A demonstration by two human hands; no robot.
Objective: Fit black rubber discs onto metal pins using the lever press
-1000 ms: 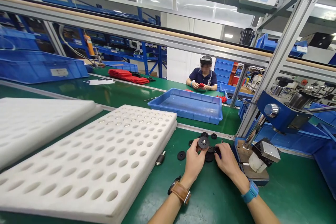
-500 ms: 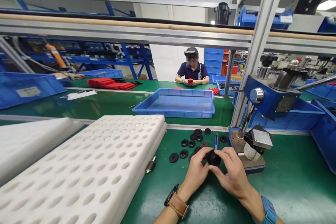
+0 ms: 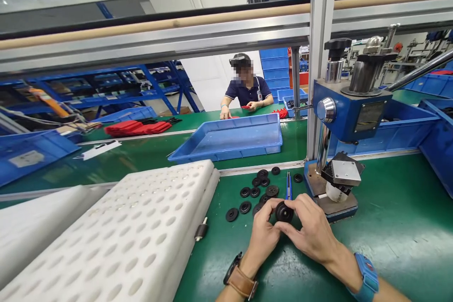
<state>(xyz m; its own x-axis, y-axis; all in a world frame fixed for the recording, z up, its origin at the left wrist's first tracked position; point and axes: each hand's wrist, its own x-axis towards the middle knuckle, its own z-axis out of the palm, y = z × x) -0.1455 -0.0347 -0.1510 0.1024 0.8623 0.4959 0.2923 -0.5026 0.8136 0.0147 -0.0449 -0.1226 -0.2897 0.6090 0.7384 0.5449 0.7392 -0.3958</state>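
Between my two hands is a round black wheel-like part (image 3: pixel 284 213), held up over the green bench with its face toward me. My left hand (image 3: pixel 266 227) grips its left edge. My right hand (image 3: pixel 308 227) pinches it from the right, thumb below and fingers above. Several similar black discs (image 3: pixel 245 207) lie on the bench just beyond my hands. A blue utility knife (image 3: pixel 289 186) lies among them, partly hidden by my right hand. To the left, a small dark roller with pale ends (image 3: pixel 201 231) rests beside the foam tray.
A white foam tray with rows of holes (image 3: pixel 116 233) fills the left. A blue arbor press (image 3: pixel 350 108) stands at right, near my right hand. Behind is a shallow blue bin (image 3: pixel 240 139). Across the bench sits a co-worker (image 3: pixel 247 87) with red pieces.
My view has turned and tilted slightly. Both hands still hold the black part, now turned a little more face-on to me. The co-worker has reached one hand down to the table.
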